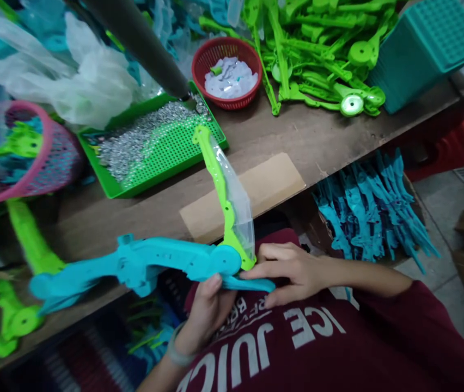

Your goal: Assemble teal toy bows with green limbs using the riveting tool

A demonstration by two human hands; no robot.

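A long blue plastic piece [175,258] with a round joint extends left from my hands. A lime green arm [219,185] rises from that joint, with a clear, bent panel [240,201] along its right side. My left hand [209,305], a band around its wrist, grips the blue piece from below with the thumb near the joint. At the joint's right, my right hand [287,272] has its fingers closed around the lower end of the green arm and the blue tail. Its fingertips partly hide what lies between them.
A green tray [158,177] of small metal parts stands on the wooden bench [256,139], beside a red basket [227,102] of pale pieces. Green parts [309,54] pile up behind. A pink basket [46,130] stands left; blue parts [362,207] fill a box below right.
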